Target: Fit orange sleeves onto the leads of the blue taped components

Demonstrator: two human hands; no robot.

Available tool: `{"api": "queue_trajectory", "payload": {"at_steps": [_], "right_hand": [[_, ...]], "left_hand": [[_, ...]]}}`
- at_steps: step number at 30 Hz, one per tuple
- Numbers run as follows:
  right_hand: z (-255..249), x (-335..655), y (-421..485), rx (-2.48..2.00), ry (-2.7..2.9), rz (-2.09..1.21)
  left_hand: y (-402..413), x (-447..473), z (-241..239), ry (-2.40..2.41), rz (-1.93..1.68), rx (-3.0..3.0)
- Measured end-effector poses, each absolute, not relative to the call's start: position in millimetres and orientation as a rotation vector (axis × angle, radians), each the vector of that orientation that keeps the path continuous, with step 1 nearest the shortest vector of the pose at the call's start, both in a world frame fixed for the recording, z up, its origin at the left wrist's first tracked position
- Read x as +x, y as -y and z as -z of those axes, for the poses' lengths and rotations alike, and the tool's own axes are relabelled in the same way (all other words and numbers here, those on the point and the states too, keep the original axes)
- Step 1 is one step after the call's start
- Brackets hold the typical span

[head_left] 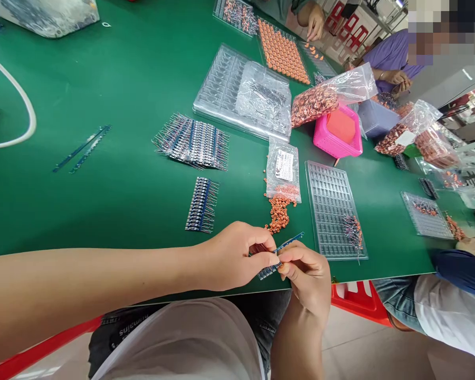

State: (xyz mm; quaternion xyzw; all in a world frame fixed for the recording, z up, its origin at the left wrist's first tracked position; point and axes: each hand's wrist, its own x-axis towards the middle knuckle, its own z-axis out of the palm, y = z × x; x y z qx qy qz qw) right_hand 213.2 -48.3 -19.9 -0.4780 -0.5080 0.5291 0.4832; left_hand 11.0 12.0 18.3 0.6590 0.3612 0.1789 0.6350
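Observation:
At the table's near edge my left hand (237, 257) is closed on a narrow blue circuit-board strip (269, 271) with small parts along it. My right hand (307, 272) meets it there, thumb and forefinger pinched at the strip; whatever small piece lies between those fingertips is hidden. Just beyond both hands, small orange ring-like pieces (279, 215) spill from a labelled clear bag (283, 171). A short row of blue board strips with wire leads (201, 206) lies left of the spill, and a larger stack of such strips (193, 141) is farther back.
Right of my hands lies a clear compartment tray (328, 195) with wired pieces (353, 232) in one corner. Farther back are a large clear tray (221, 84), a pink basket (320, 138) and a bag of copper-coloured parts (314, 105). Co-workers' hands (315, 22) are across the table.

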Motion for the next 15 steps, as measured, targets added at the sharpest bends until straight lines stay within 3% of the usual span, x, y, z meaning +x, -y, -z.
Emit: {"api": "queue_trajectory", "payload": {"at_steps": [15], "right_hand": [[20.4,212.3,45.9,-1.078,1.272,-1.323]], "left_hand": [[-10.3,12.7,-12.5,-0.811,-0.455,1.546]]}}
